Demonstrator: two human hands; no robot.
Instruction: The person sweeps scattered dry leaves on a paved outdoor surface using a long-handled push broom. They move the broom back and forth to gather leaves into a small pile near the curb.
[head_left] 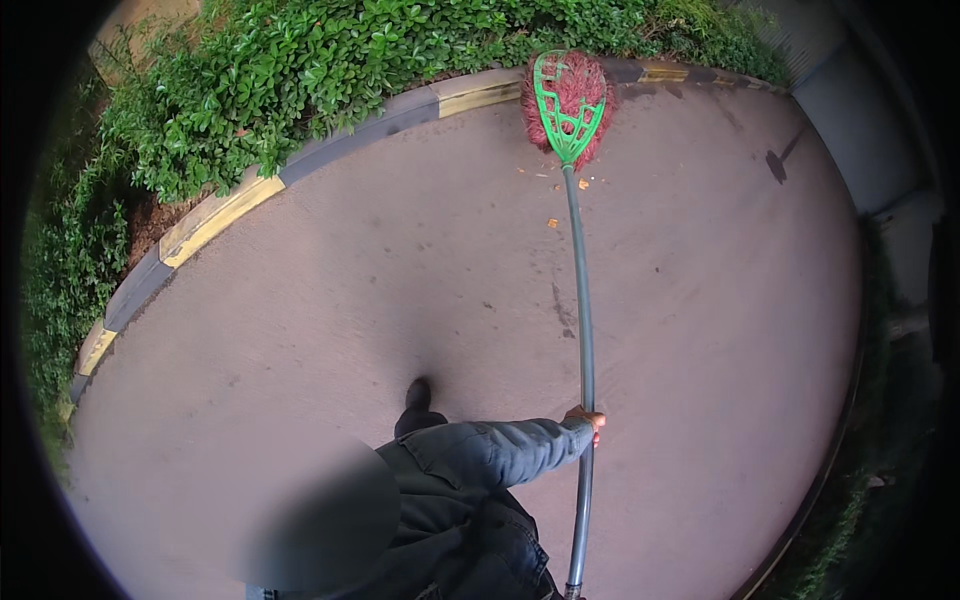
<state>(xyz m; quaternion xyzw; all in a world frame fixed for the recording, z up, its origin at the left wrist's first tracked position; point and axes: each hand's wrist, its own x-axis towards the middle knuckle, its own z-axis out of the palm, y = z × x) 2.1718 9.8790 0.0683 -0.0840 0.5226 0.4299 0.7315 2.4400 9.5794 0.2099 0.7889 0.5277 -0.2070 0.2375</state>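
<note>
My left hand (587,424) is closed around the long grey handle of a broom (584,300), about two thirds of the way down from its head. My left arm, in a dark grey-blue sleeve, reaches across to the handle from the left. At the far end, the broom's head (567,105) has an open green plastic frame over a bushy mass of red bristles. It rests by the kerb. My right hand is out of sight, and the handle runs off at the lower edge. Small orange-brown scraps (552,223) lie on the pavement just below the head.
A curved kerb (225,216), painted in yellow and dark stretches, borders the paved ground (450,290). Dense green shrubs (300,80) grow behind it. Grey panels (850,110) stand at the far right. A dark shoe (419,394) shows ahead of my body.
</note>
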